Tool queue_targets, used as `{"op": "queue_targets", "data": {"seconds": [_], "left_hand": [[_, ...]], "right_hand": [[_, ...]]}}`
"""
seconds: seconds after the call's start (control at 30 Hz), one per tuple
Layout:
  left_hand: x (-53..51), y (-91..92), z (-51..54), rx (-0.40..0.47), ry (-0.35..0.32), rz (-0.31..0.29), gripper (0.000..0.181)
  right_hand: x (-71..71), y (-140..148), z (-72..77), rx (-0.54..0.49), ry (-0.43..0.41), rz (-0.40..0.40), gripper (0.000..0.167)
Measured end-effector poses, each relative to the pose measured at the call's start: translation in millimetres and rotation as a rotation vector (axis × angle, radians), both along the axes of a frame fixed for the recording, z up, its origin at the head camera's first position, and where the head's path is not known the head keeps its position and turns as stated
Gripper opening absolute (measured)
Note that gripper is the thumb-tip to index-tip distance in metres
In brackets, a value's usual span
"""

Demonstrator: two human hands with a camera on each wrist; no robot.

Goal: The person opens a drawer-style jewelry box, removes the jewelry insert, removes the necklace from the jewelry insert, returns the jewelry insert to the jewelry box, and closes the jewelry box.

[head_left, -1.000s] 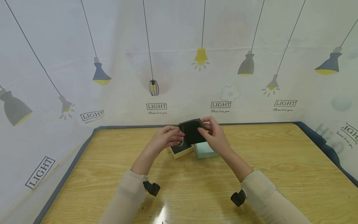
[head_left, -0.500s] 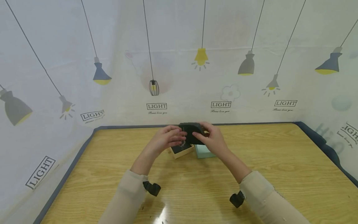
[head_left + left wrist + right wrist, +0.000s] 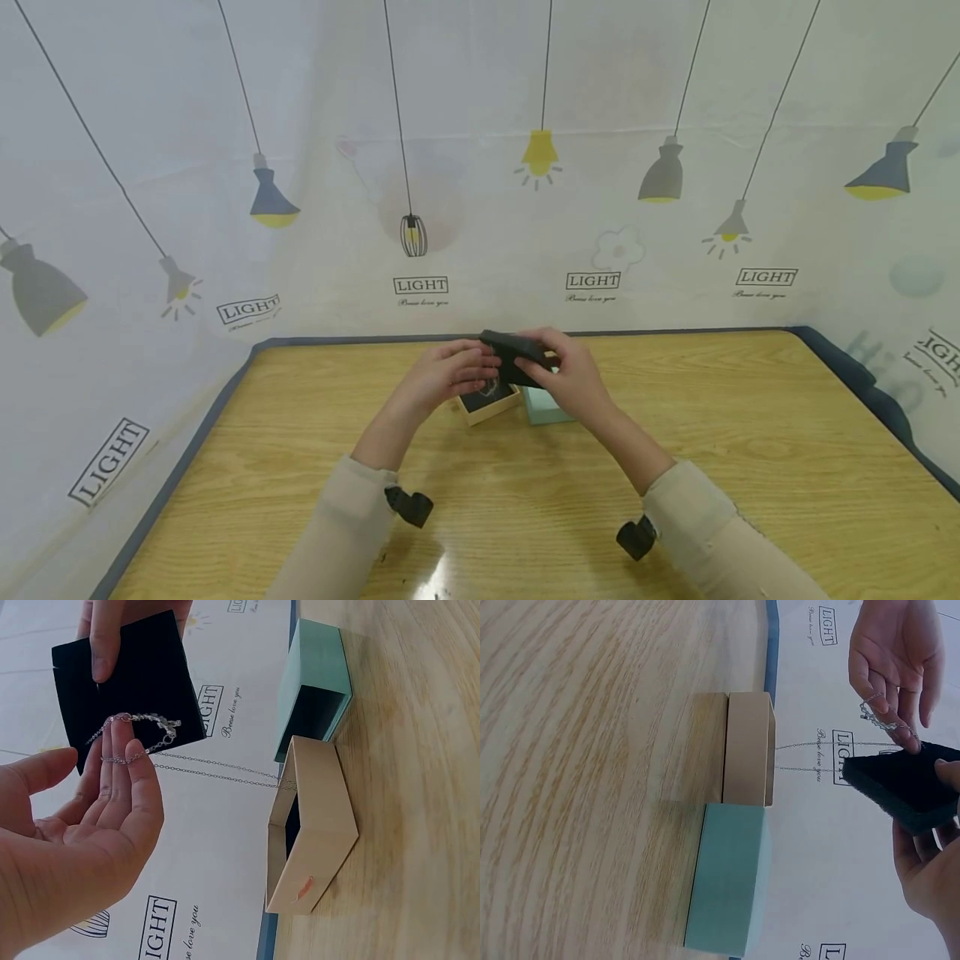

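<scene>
My right hand (image 3: 573, 375) holds a square black foam pad (image 3: 516, 343), tilted, with the thumb laid on its face and the other fingers behind it. At the pad's left side is my left hand (image 3: 442, 375), its fingers extended and loosely bent. A silver chain necklace (image 3: 154, 718) drapes across those fingers in the left wrist view, beside the pad's dark face. Two thin strands (image 3: 806, 744) of chain run down toward the beige box (image 3: 746, 750). Whether the necklace is fixed to the pad I cannot tell.
On the wooden table (image 3: 480, 483), the beige drawer box (image 3: 330, 787) with a small orange pull tab stands open at the top. Touching or close beside it is a mint-green box sleeve (image 3: 319, 664). A printed cloth wall (image 3: 480, 208) rises behind the table's far edge.
My right hand has tipped the black pad, so its face shows less and its edge more in the head view. The left hand has stayed almost still.
</scene>
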State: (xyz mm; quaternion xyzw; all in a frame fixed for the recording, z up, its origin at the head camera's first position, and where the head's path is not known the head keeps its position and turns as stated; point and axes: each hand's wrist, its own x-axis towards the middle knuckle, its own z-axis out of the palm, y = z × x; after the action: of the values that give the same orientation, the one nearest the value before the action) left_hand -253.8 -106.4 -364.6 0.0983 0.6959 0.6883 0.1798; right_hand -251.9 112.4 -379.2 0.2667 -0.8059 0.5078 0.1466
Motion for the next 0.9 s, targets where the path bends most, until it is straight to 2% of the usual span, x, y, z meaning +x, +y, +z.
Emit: {"op": "queue_targets", "data": {"seconds": [0.3, 0.9], "left_hand": [[1.8, 3.7, 0.9, -0.027, -0.001, 0.063, 0.037], [0.0, 3.4, -3.5, -0.024, -0.005, 0.086, 0.031]], "right_hand": [[0.8, -0.2, -0.2, 0.041, 0.039, 0.025, 0.024], [2.8, -0.4, 0.9, 0.106, 0.091, 0.034, 0.027]]}}
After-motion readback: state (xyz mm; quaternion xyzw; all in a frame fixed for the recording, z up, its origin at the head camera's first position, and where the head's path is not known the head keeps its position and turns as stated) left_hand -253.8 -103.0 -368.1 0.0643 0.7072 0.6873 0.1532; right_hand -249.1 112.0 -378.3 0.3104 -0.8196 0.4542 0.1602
